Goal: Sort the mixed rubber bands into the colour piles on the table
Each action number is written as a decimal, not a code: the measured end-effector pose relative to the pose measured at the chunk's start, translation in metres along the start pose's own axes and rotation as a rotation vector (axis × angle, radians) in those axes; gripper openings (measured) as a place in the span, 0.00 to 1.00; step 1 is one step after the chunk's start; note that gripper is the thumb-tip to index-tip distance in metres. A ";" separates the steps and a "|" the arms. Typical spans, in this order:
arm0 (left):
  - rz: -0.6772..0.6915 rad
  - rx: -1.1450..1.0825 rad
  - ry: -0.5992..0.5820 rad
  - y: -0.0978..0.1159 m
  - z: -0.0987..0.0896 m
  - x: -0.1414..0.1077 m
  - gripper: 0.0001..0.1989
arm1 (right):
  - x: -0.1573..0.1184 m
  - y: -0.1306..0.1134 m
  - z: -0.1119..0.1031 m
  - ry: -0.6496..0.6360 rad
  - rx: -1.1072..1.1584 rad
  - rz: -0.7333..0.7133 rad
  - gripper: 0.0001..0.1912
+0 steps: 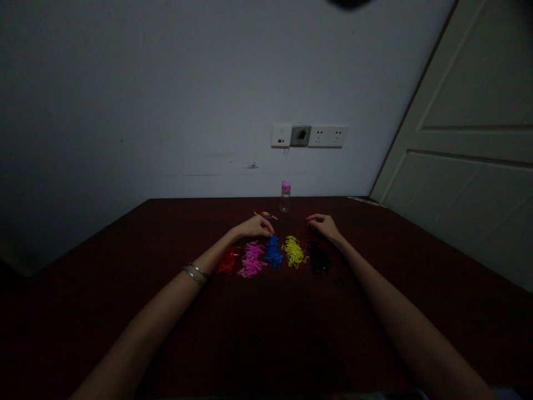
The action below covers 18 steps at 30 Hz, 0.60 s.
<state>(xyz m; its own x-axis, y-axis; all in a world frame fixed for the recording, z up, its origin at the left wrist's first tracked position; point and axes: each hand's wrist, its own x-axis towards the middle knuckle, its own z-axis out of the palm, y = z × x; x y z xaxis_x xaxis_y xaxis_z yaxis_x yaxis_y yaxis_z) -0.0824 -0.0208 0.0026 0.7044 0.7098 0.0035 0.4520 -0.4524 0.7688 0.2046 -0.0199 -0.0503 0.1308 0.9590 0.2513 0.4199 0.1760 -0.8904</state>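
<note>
Small rubber bands lie sorted by colour in a row of piles on the dark table. My left hand (255, 226), with bangles on its wrist, reaches over to the far end of the blue rubber bands (273, 253). Its fingers bend down together at that pile; what is between the tips is too small to make out. My right hand (325, 225) rests on the table beyond the black rubber bands (319, 258), fingers loosely bent and slightly apart, seemingly holding nothing. Yellow rubber bands (294, 251) lie between the blue and black piles. Pink rubber bands (252, 260) and red rubber bands (227, 260) lie by my left forearm.
A clear bottle with a pink cap (285, 196) stands upright near the wall. Behind my left hand lies a small mixed-colour heap (264, 214). Wall sockets (327, 136) are above the table (266, 333). A panelled door (470, 128) stands at the right.
</note>
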 end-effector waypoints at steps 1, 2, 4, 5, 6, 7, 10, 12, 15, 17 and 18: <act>-0.004 -0.009 -0.004 -0.001 -0.003 -0.001 0.12 | 0.000 0.001 0.000 -0.001 -0.003 -0.006 0.14; -0.002 -0.015 -0.003 -0.002 -0.006 -0.001 0.12 | 0.001 0.002 0.000 -0.004 -0.004 -0.015 0.14; 0.010 -0.025 0.033 -0.007 -0.015 -0.003 0.11 | 0.002 0.005 0.000 -0.007 -0.004 -0.033 0.14; 0.008 -0.031 0.076 -0.011 -0.020 -0.004 0.11 | 0.003 0.007 0.000 -0.006 -0.003 -0.038 0.14; -0.006 -0.039 0.130 -0.016 -0.026 -0.006 0.11 | 0.004 0.008 0.001 -0.005 0.000 -0.039 0.14; -0.036 -0.051 0.194 -0.022 -0.031 -0.007 0.11 | 0.004 0.009 0.001 0.000 0.005 -0.038 0.14; -0.168 -0.135 0.413 -0.046 -0.043 -0.014 0.15 | 0.005 0.010 0.002 0.008 0.032 -0.036 0.14; -0.223 -0.249 0.576 -0.064 -0.050 -0.019 0.17 | 0.004 0.009 0.002 0.006 0.042 -0.039 0.14; -0.232 -0.434 0.761 -0.086 -0.056 -0.026 0.17 | 0.002 0.004 0.003 0.016 0.036 -0.041 0.15; -0.197 -0.543 0.830 -0.096 -0.059 -0.029 0.17 | 0.002 -0.002 0.005 0.005 0.010 -0.064 0.15; -0.174 -0.586 0.852 -0.099 -0.060 -0.031 0.18 | 0.002 -0.005 0.007 -0.013 -0.017 -0.084 0.15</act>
<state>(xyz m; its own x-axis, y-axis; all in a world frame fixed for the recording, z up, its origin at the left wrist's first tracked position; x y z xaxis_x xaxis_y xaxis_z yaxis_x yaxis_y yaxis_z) -0.1817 0.0346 -0.0351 -0.0665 0.9882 0.1377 0.0134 -0.1371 0.9905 0.1962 -0.0177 -0.0478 0.0830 0.9438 0.3200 0.4440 0.2525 -0.8597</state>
